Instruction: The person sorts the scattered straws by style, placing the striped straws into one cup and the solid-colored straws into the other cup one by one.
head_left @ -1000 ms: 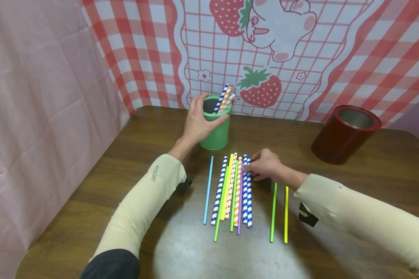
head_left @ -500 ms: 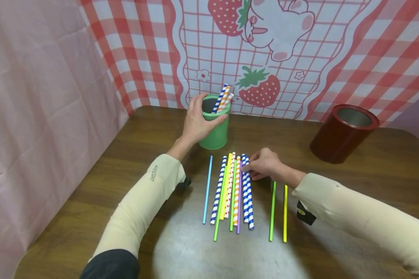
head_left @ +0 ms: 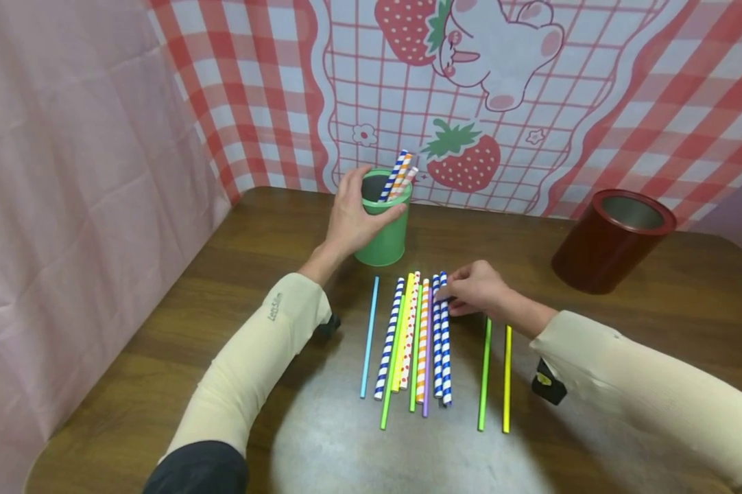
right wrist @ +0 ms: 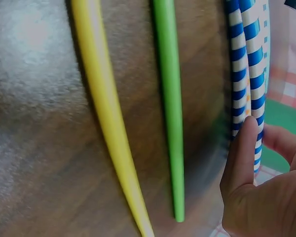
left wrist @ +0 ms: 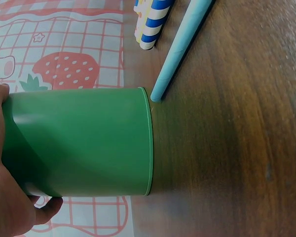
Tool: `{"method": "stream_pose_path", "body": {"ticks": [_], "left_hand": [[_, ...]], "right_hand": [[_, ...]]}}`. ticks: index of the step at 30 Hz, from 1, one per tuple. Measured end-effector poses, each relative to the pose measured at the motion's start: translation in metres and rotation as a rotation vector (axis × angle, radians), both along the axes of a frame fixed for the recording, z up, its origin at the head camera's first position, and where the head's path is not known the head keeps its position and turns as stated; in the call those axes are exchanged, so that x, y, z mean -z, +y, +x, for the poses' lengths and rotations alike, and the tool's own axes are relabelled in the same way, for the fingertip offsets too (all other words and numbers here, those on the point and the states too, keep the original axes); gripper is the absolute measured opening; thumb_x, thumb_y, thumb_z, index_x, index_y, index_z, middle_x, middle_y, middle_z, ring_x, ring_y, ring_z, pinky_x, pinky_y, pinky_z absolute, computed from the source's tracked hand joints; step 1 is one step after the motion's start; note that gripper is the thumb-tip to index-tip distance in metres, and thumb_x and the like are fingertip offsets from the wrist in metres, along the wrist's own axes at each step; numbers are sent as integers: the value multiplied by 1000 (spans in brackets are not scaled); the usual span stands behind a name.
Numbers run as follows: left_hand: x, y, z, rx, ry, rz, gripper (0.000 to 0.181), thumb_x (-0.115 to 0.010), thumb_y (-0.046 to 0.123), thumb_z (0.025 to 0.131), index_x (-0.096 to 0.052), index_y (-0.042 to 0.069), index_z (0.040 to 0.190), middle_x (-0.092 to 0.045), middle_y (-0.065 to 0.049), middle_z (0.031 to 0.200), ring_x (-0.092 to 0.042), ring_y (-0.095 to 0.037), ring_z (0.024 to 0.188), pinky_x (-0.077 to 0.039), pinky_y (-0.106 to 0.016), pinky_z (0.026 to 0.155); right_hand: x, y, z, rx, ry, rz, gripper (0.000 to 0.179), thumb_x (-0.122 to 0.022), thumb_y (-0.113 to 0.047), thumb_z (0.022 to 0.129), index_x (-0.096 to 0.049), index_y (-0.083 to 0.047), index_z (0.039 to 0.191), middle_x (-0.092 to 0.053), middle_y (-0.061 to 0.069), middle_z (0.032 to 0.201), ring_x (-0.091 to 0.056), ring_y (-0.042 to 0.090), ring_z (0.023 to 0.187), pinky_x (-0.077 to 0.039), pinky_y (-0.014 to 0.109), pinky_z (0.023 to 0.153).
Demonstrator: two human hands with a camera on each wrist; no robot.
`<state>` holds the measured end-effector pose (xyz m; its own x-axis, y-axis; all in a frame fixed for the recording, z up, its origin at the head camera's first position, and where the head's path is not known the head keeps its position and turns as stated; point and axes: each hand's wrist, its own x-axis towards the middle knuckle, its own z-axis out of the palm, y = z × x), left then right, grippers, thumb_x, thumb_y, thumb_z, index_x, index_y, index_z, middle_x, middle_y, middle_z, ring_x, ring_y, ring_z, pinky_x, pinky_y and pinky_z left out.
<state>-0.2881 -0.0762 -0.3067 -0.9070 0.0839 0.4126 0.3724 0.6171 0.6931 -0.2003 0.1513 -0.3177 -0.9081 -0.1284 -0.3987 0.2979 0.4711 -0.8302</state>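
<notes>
The green cup (head_left: 382,240) is round and stands up straight on the desk (head_left: 266,247), near the back. The left hand (head_left: 352,219) holds it by the top. Three straws lean inside: a blue and white one (head_left: 393,176), an orange and white one (head_left: 402,173) and a pale one (head_left: 411,177). Their tops poke out over the rim. The right hand (head_left: 477,291) pinches a long blue and white striped straw (head_left: 447,350) near its far end. A twin straw (head_left: 437,350) lies just beside it.

I see pale glare whitening the tabletop (head_left: 328,446) well in front of the green cup (head_left: 383,240), with soft dark shadows under both sleeves (head_left: 256,353).
</notes>
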Motion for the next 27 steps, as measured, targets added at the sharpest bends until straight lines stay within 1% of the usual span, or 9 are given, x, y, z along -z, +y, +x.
{"method": "stream_pose_path", "body": {"ticks": [3,6,13,18,23,27], "left_hand": [[0,0,0,-1,1,-3,89,-73,56,76,-30,21,146,-30,-3,147,-42,-18,123,-43,-37,100],[1,0,0,0,0,-1,89,-73,56,76,-30,21,146,-30,-3,147,-42,-18,124,-42,-37,100],[0,1,1,0,-3,1,88,-72,57,77,-30,22,146,-30,-3,148,-41,-18,124,-42,-37,100],[0,1,1,0,3,2,88,-72,56,77,-30,22,146,-30,-4,147,-42,-18,124,-42,-36,100],[0,1,1,2,3,-1,88,-73,56,77,-30,22,146,-31,-3,147,-42,-18,124,-42,-36,101],[0,1,2,4,7,-1,88,-73,55,77,-31,20,145,-31,-4,146,-42,-18,124,-41,-37,101]], "right_hand": [[-5,-2,-2,19,16,-54,34,-67,-5,87,-52,12,112,-59,13,91,-61,13,64,-58,28,67],[-10,-6,-5,29,36,-90,36,-65,-5,88,-49,12,115,-58,14,93,-62,12,64,-58,27,67],[-23,-11,-9,29,81,-131,35,-62,-6,90,-47,10,117,-58,17,98,-63,13,67,-58,29,69],[-35,-14,-11,47,92,-165,31,-61,-7,91,-46,6,114,-56,15,99,-63,13,68,-58,32,73],[-48,-16,-14,60,120,-201,37,-58,-8,93,-42,6,124,-54,14,105,-62,12,72,-56,33,79],[-58,-17,-17,83,163,-230,34,-57,-8,94,-43,5,122,-53,14,109,-63,11,74,-56,32,82]]}}
